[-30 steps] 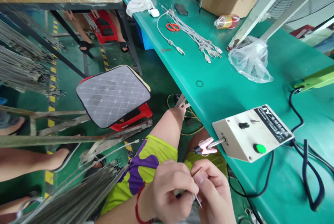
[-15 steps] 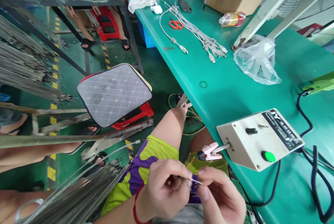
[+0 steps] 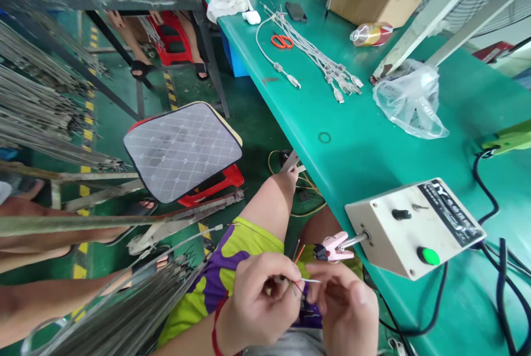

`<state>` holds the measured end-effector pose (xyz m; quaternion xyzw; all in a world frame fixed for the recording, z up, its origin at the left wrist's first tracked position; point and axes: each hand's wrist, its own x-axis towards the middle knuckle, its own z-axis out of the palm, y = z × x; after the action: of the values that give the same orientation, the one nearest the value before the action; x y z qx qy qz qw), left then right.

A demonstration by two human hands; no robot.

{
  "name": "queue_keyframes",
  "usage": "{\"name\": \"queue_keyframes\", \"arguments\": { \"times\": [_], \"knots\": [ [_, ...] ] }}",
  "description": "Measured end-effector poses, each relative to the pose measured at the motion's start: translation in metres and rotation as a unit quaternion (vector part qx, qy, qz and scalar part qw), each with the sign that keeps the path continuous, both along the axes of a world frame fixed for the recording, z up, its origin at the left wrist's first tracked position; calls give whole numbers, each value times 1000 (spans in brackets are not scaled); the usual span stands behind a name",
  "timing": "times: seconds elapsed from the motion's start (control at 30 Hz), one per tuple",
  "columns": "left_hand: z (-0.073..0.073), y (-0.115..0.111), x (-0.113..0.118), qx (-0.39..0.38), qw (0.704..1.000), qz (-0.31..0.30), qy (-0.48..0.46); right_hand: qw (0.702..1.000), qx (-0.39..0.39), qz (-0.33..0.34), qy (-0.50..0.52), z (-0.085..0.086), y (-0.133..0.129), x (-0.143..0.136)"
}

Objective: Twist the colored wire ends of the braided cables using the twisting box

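My left hand is closed in a pinch on a cable end, from which thin coloured wires fan out: a white wire pointing right, an orange one pointing up, and green and dark ones below. Right beside the white wire's tip is my right hand, its fingers bent and its thumb lifted away from them; nothing shows between them. Both hands are over my lap. A pink clip sits just above my right hand, on a shaft from a beige box with a green button.
The green bench runs along my right. Several grey USB cables, orange-handled scissors, a phone, a bottle and a plastic bag lie there. Bundled cables and a cushioned stool are at left.
My right thumb has lifted off the white wire and the right hand has turned and shifted slightly left. My left hand keeps its pinch. The view has tilted slightly.
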<state>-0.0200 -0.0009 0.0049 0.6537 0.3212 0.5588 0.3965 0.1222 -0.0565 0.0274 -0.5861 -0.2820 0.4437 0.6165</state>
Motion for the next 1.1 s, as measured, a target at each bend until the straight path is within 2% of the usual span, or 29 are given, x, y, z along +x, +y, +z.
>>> {"name": "queue_keyframes", "arguments": {
  "times": [0.13, 0.23, 0.33, 0.43, 0.73, 0.9, 1.0, 1.1],
  "knots": [
    [-1, 3, 1, -16, 1000, 2, 5, 983, 5, -16, 183, -4, 18, 9],
    [-1, 6, 3, -21, 999, 21, 14, 976, 36, -25, 213, -4, 26, 4],
    [1, 7, 6, -19, 999, 33, 16, 961, 76, 2, 266, -6, 28, -3],
    [3, 8, 9, -15, 999, 43, 19, 944, 85, 25, 319, -7, 29, -5],
    [2, 8, 14, -26, 997, 51, 41, 959, 45, -25, 278, -1, 32, -3],
    [-1, 5, 16, -30, 998, 47, 36, 963, 49, -33, 262, -1, 34, -3],
    [-2, 4, 17, -29, 998, 42, 32, 966, 46, -20, 255, -4, 33, -3],
    [-1, 5, 18, -26, 999, 25, 30, 980, 7, 42, 192, -4, 20, 1]
  ]
}}
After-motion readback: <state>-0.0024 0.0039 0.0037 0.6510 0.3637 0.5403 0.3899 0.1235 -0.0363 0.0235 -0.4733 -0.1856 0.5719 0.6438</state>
